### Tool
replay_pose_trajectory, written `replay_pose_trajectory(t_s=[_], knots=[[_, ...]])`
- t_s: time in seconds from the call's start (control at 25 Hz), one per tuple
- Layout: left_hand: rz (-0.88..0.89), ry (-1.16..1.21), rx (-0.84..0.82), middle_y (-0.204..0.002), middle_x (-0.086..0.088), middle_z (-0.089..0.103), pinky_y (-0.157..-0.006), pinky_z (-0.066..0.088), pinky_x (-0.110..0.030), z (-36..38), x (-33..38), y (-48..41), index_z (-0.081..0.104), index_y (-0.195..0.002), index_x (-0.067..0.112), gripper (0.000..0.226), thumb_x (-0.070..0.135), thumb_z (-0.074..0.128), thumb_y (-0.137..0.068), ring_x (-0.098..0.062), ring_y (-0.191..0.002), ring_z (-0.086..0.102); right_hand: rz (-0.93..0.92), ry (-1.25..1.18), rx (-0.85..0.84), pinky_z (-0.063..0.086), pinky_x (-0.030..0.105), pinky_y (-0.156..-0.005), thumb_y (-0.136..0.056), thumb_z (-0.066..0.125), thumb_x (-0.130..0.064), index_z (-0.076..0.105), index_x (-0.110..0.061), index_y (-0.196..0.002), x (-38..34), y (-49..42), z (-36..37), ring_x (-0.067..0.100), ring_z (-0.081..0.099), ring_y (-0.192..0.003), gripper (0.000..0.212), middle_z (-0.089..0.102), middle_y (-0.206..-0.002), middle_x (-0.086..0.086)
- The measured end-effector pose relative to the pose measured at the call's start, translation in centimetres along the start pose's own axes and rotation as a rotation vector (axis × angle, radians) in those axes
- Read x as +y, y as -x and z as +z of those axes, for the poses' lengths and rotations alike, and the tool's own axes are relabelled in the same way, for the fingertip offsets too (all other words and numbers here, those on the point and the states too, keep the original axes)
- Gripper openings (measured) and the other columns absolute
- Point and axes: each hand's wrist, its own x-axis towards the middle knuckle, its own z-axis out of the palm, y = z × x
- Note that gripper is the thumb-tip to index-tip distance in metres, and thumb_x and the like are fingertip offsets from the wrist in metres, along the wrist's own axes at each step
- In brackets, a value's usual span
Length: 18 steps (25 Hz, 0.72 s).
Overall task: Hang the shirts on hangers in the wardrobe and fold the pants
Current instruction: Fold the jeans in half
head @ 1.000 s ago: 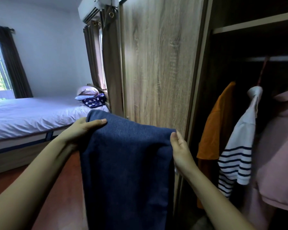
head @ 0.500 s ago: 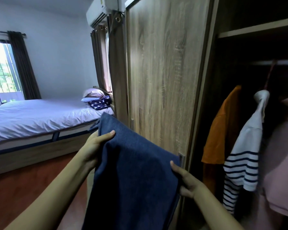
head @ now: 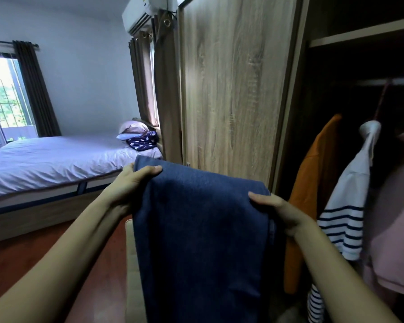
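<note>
Fingers of the left hand curl over the top left corner of the blue pants, pinching the cloth; the right hand clamps the top right corner the same way. The pants hang folded lengthwise between both hands, in front of the wardrobe door. Inside the open wardrobe hang an orange shirt, a striped shirt and a pink shirt, side by side. Behind, to the left, stands a bed with a pillow.

Pants hang between bed left and wardrobe right.
</note>
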Motion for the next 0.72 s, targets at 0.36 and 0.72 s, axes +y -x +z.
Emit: replay_pose_trajectory(t_s=[0.36,0.72], knots=[[-0.053,-0.101,-0.100,-0.095,-0.022,0.066,-0.061,0.058,-0.027,0.6,1.1,0.6,0.067,-0.098,0.003,0.022,0.013,0.068,-0.078,-0.020,-0.069,0.069,-0.121,-0.360,-0.135,0.057,0.028,-0.066,-0.034,0.090,-0.035,0.076,-0.008,-0.089,1.2,0.5,0.7,0.022,0.071,-0.080,0.062,0.074,-0.088,0.011],[0.280,-0.465,-0.202,-0.120,0.010,0.057,-0.072,0.052,-0.013,-1.9,1.4,1.8,0.033,-0.138,0.041,0.111,0.011,0.086,-0.045,0.002,-0.097,0.065,-0.280,-0.253,-0.116,0.057,0.029,-0.071,-0.056,0.079,-0.029,0.076,-0.019,-0.091,-2.9,0.9,1.7,0.020,0.069,-0.087,0.036,0.074,-0.091,0.003]])
